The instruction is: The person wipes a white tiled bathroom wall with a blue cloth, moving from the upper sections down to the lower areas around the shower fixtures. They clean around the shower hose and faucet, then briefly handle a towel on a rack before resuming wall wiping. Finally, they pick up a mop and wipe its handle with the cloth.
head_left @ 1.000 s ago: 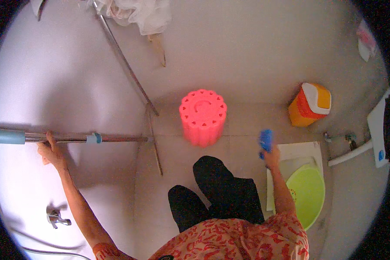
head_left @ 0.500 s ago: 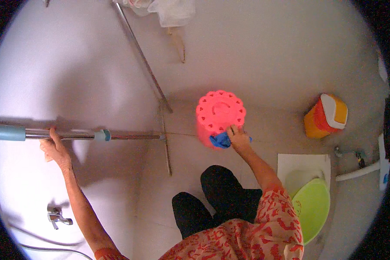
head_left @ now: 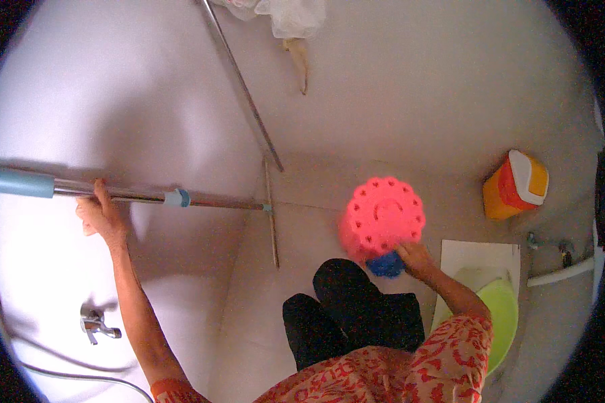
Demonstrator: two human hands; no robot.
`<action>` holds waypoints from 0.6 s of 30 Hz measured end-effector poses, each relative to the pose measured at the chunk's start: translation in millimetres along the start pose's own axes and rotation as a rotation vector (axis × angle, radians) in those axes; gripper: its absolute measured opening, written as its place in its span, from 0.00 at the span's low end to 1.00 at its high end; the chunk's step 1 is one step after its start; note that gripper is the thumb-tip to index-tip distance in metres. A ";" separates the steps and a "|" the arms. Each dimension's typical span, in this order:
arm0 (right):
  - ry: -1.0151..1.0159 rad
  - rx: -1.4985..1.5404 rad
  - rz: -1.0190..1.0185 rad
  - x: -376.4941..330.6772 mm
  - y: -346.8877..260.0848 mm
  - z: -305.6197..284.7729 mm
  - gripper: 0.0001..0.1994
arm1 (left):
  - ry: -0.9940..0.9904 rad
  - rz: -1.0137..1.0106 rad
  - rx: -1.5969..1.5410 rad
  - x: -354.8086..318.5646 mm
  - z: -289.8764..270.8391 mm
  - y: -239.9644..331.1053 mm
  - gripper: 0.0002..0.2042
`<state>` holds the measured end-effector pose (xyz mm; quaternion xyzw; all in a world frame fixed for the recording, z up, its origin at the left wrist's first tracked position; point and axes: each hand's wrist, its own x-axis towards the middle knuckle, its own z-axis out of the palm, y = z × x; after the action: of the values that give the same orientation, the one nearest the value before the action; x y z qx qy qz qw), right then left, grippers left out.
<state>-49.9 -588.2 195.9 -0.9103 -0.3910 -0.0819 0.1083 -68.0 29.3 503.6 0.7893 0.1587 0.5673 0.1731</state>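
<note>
Two hands are busy as we look down at the pale floor [head_left: 396,94]. Our left hand [head_left: 104,216] is clenched around the metal shaft of a long-handled wiper [head_left: 121,195], just beside its pale blue collar, with the blue grip end well out to the left and the thin cross blade resting on the floor at the far end. Our right hand [head_left: 415,258] grasps a small blue scrubber [head_left: 385,266], pressed against the near lower side of the pink perforated stool [head_left: 383,216], which stands on the floor just ahead of our dark trouser legs. Near our right side lies a lime green basin [head_left: 501,316], and farther right stands an orange jug with a white lid [head_left: 515,185].
</note>
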 end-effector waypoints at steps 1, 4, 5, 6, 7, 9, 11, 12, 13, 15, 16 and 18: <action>-0.006 0.013 -0.014 -34.6 -10.7 1.8 0.27 | 0.054 0.034 0.068 -2.4 8.2 -7.8 0.18; -0.364 0.155 0.050 -65.6 -39.8 -47.9 0.32 | 0.089 0.057 0.206 -2.5 6.9 -11.0 0.20; -0.539 0.216 0.088 -64.1 -47.7 -68.2 0.33 | 0.068 0.039 0.278 2.4 0.8 -22.4 0.20; -0.406 0.229 0.143 -61.6 -47.3 -71.9 0.33 | 0.077 0.008 0.336 1.5 1.0 -14.7 0.21; -0.270 0.245 0.191 -55.2 -41.5 -72.4 0.33 | 0.086 -0.046 0.511 1.8 -0.8 -19.5 0.21; -0.187 0.243 0.449 -17.2 -25.8 -74.5 0.30 | 0.100 -0.077 0.568 0.1 -3.9 -30.8 0.22; -0.229 0.174 0.669 18.1 0.9 -70.2 0.30 | 0.113 -0.045 0.309 2.5 -1.5 -33.5 0.22; -0.221 0.131 0.673 21.9 23.8 -57.7 0.30 | 0.123 -0.019 0.300 3.4 1.8 -35.1 0.22; -0.208 0.101 0.666 30.3 40.6 -42.6 0.31 | 0.141 0.018 0.305 4.9 3.5 -38.2 0.22; -0.533 0.288 0.730 48.2 53.7 -54.2 0.30 | 0.200 0.012 0.564 3.9 -1.4 -51.8 0.22; -0.700 0.373 0.761 54.2 61.2 -57.2 0.30 | 0.169 -0.046 0.396 3.0 0.1 -46.4 0.22; -0.768 0.306 0.550 33.3 69.4 -43.3 0.27 | 0.101 -0.163 0.047 -3.3 9.1 -27.5 0.21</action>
<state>20.6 -623.0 236.1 -0.9179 -0.1555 0.3492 0.1062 -61.9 51.5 485.6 0.7479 0.2443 0.5867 0.1918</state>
